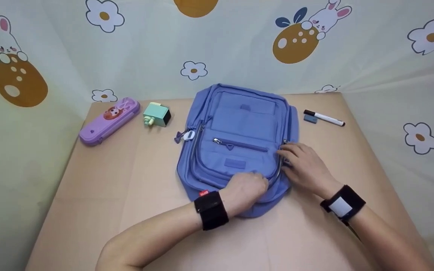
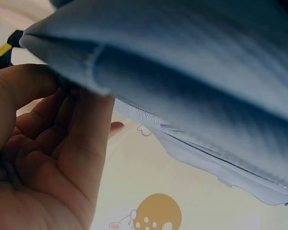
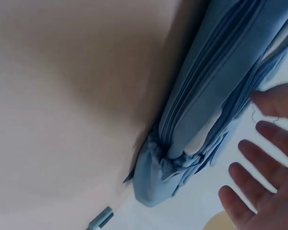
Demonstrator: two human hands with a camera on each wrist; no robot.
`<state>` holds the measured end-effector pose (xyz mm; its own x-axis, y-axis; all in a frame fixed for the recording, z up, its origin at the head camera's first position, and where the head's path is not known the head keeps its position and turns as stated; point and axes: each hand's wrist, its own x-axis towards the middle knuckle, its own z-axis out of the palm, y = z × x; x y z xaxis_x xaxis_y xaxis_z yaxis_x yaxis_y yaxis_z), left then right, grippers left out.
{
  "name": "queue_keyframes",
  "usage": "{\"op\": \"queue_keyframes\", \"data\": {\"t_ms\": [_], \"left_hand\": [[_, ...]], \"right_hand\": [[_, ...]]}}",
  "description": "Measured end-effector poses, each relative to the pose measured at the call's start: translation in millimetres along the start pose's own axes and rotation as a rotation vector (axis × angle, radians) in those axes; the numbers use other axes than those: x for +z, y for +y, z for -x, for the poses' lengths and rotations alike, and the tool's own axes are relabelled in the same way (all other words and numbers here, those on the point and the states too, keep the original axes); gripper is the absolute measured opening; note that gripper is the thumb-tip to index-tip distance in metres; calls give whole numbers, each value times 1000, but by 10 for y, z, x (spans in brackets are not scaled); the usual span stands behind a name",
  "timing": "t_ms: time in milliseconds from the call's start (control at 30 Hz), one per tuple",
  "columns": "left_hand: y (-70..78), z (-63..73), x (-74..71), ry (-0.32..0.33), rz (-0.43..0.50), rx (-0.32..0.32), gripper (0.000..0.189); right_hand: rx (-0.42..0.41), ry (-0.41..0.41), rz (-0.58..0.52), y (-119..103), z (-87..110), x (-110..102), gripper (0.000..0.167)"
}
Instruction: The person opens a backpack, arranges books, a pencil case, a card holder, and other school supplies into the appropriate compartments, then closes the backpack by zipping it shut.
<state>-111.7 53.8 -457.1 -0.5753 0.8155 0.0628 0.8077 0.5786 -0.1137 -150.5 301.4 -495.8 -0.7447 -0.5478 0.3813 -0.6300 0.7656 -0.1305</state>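
Observation:
A blue backpack (image 1: 245, 120) lies on its back on the table, front pocket facing up. Its main zip is undone along the sides, and pale lining shows in the gap in the right wrist view. Over the bag's lower edge, my left hand (image 1: 246, 190) pinches the fabric between thumb and curled fingers; the left wrist view shows this left hand (image 2: 53, 143) from the palm side. Beside the right edge of the bag is my right hand (image 1: 307, 165). In the right wrist view the right hand's fingers (image 3: 259, 184) are spread and hold nothing.
At the back left lie a purple pencil case (image 1: 109, 121) and a mint-green pencil sharpener-like box (image 1: 156, 114). A white marker (image 1: 324, 117) with a black cap and a small blue eraser-like block (image 1: 310, 119) lie at the back right. Patterned cloth (image 1: 145, 49) hangs around the brown table (image 1: 126, 195).

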Motion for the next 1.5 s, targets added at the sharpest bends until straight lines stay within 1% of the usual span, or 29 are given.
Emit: {"op": "queue_keyframes", "data": {"t_ms": [67,200,333,467,533,600,667,733,800,833,967,1033,1100,1200,1300,1400,1467,1500], "left_hand": [[-12,8,-31,24,-7,-7,5],[-50,23,-101,95,-13,-6,4],[-95,28,-185,139,-7,0,4],[-126,33,-255,165,-20,-11,3],[-137,38,-259,186,-30,-15,2],[-152,54,-248,221,-34,-12,3],[-181,81,-239,257,-10,-9,7],[-236,127,-242,272,39,-12,13],[-325,189,-262,261,101,-16,25],[-383,227,-277,247,131,-19,35],[-676,438,-292,172,234,-47,72],[-842,564,-265,155,271,-73,83],[-1006,678,-216,149,299,-114,88],[-1235,775,-123,164,321,-181,87],[-1409,794,-46,189,359,-239,70],[-1513,774,-27,240,417,-277,48],[-1551,755,-58,289,457,-293,35],[-1566,741,-84,316,474,-299,33]], "right_hand": [[-40,-1,-13,-21,16,5,55],[-117,14,-42,-12,13,25,61],[-172,19,-75,8,-18,53,65],[-156,18,-89,7,-57,81,67],[-144,21,-90,-1,-81,97,65],[-142,31,-89,-8,-107,114,61],[-141,42,-92,-10,-125,128,56],[-130,47,-101,-4,-139,137,51],[-107,47,-115,1,-153,137,47],[-96,45,-120,4,-162,135,46],[-46,38,-133,14,-205,109,43],[-20,37,-138,18,-230,86,42],[12,43,-144,21,-254,56,41],[70,53,-164,27,-285,3,40],[137,54,-199,33,-310,-54,39],[191,53,-240,39,-335,-97,34],[217,59,-268,37,-358,-120,31],[225,65,-281,36,-372,-130,29]]}}
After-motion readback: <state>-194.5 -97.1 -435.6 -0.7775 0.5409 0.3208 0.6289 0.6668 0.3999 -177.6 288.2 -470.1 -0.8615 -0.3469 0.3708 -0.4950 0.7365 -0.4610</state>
